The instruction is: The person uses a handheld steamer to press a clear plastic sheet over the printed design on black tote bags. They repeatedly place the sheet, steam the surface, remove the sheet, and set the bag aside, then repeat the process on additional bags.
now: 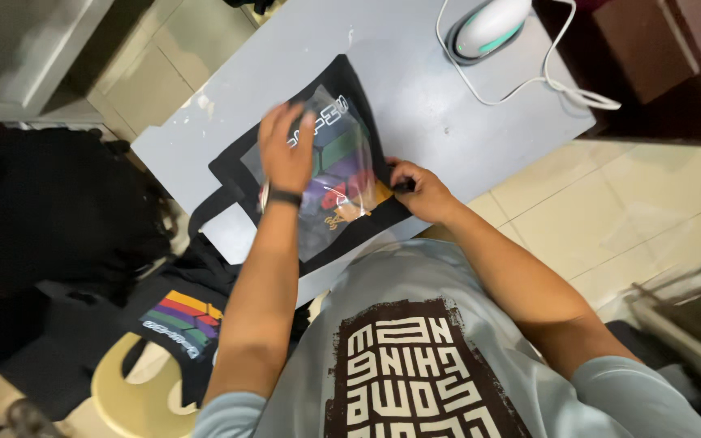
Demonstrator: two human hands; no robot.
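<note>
A black shirt [318, 174] lies on the grey tabletop [432, 97], its long axis running from 11 to 5 o'clock, with a clear film [342, 162] over its coloured print. The left hand [285, 146] lies flat on the film, fingers spread, pressing rather than gripping. The right hand [419, 191] sits at 3 o'clock from it, pinched shut on the shirt's edge. More black shirts [176, 320] are heaped at 7 o'clock, and a white iron [492, 24] at 1 o'clock.
</note>
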